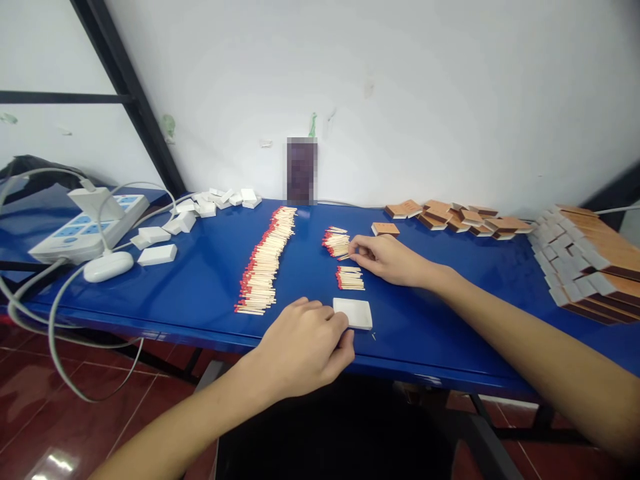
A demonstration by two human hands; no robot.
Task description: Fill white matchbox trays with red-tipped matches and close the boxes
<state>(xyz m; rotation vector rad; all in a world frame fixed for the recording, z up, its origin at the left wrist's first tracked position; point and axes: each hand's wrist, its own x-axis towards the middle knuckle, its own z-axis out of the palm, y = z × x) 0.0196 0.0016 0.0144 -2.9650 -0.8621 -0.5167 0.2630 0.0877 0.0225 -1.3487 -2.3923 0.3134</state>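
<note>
My left hand [311,343] is closed at the near left corner of a white matchbox tray [354,315], its thumb and forefinger against the tray's edge. The tray lies open side up with nothing in it. My right hand [387,259] reaches over the table, fingers pinched on the stick ends of matches in a small loose pile [335,243]. How many matches it pinches is hidden. Between that pile and the tray lies a neater group of red-tipped matches [351,279]. A long row of matches [265,263] runs away from me on the left.
White matchbox trays [157,255] lie scattered at the back left, near a power strip [85,230] with cables. Brown matchboxes [453,219] are heaped at the back right, one box [385,229] apart. Stacked brown sleeves [595,267] stand far right. A wall closes the blue table's back.
</note>
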